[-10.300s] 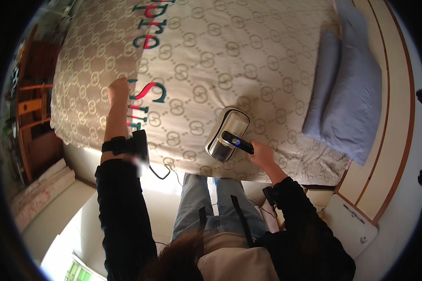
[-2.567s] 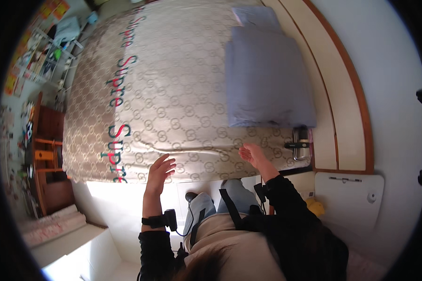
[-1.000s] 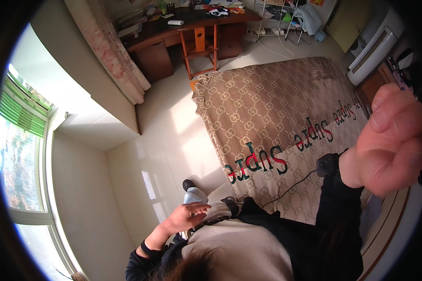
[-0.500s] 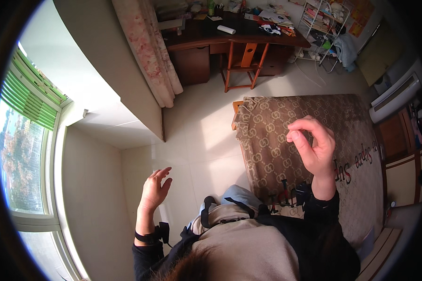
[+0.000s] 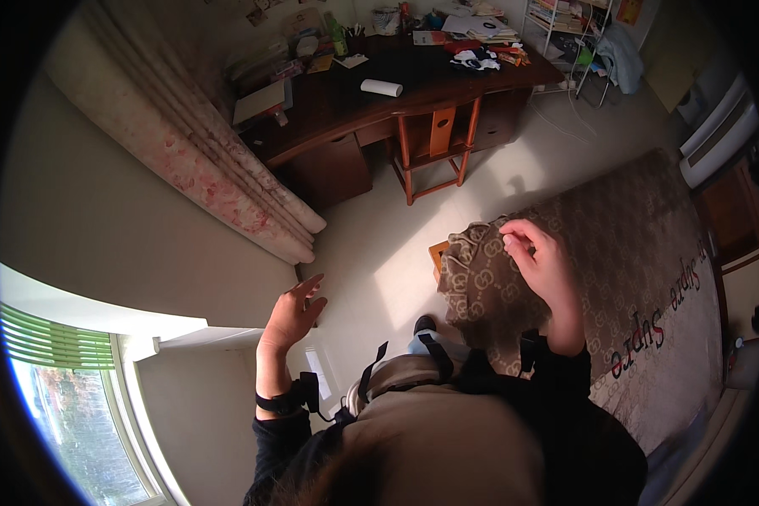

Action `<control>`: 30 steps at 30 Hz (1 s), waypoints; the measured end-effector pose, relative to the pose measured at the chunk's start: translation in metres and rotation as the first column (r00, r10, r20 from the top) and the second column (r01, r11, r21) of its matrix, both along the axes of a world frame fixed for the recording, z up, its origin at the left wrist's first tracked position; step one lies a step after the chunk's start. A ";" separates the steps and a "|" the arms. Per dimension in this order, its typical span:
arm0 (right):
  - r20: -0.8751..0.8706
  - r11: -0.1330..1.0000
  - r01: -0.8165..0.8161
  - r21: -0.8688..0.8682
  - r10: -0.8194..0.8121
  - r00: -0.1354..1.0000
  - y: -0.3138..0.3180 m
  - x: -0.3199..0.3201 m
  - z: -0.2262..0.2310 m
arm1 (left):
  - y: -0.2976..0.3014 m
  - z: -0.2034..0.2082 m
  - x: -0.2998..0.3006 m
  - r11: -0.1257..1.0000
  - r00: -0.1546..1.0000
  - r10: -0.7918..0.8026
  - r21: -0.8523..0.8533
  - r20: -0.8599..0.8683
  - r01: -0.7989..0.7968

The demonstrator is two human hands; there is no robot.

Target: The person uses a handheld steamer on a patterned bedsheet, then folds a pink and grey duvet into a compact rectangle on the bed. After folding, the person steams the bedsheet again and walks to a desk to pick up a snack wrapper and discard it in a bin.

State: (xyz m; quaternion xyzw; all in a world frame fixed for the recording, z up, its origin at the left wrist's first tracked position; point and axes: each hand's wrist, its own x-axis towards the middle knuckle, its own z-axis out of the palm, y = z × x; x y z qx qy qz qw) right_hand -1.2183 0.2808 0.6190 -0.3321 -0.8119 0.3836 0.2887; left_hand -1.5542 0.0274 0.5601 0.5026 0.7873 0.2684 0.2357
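Note:
Both hands hang in the air on either side of me, apart from any object. My left hand [image 5: 293,314] is over the pale floor, its fingers loosely bent and apart, with nothing in it. My right hand [image 5: 541,260] is held above the brown patterned bedspread [image 5: 599,219] on the bed. Its fingers and thumb curl toward each other with a gap between them, and no object shows there. A black band [image 5: 288,399] is strapped round my left wrist, and another [image 5: 530,350] is at the right one.
Ahead stands a dark wooden desk [image 5: 329,105] with a white roll [image 5: 381,88], papers and a green bottle [image 5: 337,38]. A wooden chair [image 5: 440,143] is pushed against it. A pink-patterned curtain [image 5: 202,181] hangs at left, above a window [image 5: 76,413]. A white rack [image 5: 557,34] stands far right.
The view has moved forward and turned, so the desk and chair look closer and the curtain larger. My right hand has shifted slightly left; my left hand has risen a little.

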 end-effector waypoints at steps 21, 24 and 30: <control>0.063 0.995 0.101 0.028 -0.102 0.993 0.323 -0.247 -0.015 | 0.496 -0.025 -0.224 0.954 0.738 -0.279 0.268 0.614 0.137; 0.133 0.988 0.152 0.021 -0.154 0.979 0.355 -0.259 -0.011 | 0.571 -0.042 -0.216 0.902 0.652 -0.413 0.381 0.635 0.200; 0.235 0.944 0.279 -0.178 -0.234 0.943 0.419 -0.230 -0.025 | 0.675 -0.050 -0.177 0.911 0.592 -0.386 0.191 0.708 0.366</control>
